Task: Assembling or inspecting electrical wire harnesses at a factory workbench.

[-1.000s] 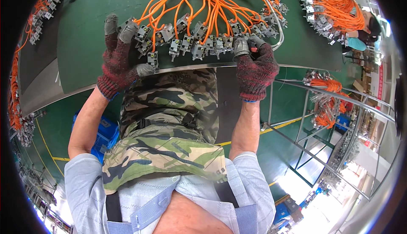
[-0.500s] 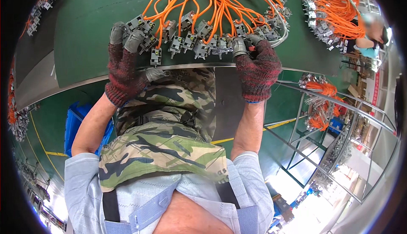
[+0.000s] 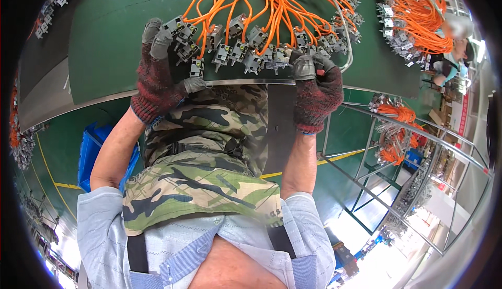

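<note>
A row of grey box-shaped electrical parts [image 3: 238, 51] on orange cables [image 3: 272, 7] lies along the near edge of the green table [image 3: 125, 12]. At the row's left end, my left hand [image 3: 157, 74], in a dark red knitted glove with grey-wrapped fingertips, has its fingers stretched up beside the parts. Its thumb points right, apart from the fingers, at the table edge. My right hand [image 3: 318, 98], gloved alike, is at the row's right part with its fingers curled and pressed together. What they hold, if anything, is hidden; a small reddish spot shows between the fingers.
Another bundle of orange cables with grey parts [image 3: 400, 40] lies at the table's far right. A metal frame rack [image 3: 418, 132] stands on the right, near hanging cable bundles [image 3: 395, 112]. A blue bin [image 3: 90, 155] sits below on the left. Another person [image 3: 454, 61] is at far right.
My right hand has drawn slightly toward me, its fingers still curled. My left hand has shifted slightly away from me along the parts' left end. The whole view has shifted a little.
</note>
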`<state>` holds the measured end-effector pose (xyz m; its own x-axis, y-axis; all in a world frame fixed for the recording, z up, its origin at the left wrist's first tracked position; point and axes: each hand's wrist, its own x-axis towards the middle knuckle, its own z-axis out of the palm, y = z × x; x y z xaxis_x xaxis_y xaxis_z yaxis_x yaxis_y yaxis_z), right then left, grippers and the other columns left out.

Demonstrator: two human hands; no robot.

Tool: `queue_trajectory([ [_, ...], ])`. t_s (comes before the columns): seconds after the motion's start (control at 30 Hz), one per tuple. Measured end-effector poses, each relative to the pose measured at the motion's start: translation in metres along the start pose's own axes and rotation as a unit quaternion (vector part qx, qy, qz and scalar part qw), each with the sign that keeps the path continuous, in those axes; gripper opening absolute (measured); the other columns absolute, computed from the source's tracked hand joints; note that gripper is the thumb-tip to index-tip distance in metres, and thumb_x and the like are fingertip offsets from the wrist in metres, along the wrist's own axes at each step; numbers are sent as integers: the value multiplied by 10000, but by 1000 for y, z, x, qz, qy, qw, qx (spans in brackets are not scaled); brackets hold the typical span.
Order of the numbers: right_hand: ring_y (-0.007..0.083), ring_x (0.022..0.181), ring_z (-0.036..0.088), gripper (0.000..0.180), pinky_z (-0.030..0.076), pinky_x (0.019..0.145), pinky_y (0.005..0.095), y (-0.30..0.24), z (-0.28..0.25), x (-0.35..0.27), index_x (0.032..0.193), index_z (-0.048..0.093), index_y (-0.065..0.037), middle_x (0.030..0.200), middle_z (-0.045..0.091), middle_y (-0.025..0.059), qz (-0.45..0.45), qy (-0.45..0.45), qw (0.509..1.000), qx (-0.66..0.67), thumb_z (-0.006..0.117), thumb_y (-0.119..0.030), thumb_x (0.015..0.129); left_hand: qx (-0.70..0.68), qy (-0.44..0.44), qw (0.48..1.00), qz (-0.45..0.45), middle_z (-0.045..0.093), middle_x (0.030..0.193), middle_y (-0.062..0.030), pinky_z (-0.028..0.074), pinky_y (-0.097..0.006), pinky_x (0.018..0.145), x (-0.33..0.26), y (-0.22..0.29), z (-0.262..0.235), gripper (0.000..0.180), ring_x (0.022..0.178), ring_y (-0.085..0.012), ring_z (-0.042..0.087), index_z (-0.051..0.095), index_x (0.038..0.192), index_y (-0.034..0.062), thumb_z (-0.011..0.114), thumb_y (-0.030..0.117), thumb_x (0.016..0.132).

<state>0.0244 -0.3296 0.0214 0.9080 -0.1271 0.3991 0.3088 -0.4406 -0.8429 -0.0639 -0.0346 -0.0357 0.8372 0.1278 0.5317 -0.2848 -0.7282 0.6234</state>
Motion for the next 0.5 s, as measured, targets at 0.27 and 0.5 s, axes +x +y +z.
queue_trajectory([
  [0.27,104,834,683,247,584,755,274,10,9,-7,1100,740,-15,938,756,60,24,-12,999,-28,853,-98,896,-67,-27,997,-12,399,1578,-233,495,-470,1116,1,-3,1,1094,1447,-421,454,365,1577,68,894,562,756],
  [0.5,117,770,685,196,564,728,296,-2,14,-4,1004,781,-49,858,751,56,6,-10,999,-44,862,-163,867,-64,-31,996,-49,423,1559,-253,477,-508,1115,-4,-10,-3,1145,1399,-449,492,330,1596,55,897,572,747],
])
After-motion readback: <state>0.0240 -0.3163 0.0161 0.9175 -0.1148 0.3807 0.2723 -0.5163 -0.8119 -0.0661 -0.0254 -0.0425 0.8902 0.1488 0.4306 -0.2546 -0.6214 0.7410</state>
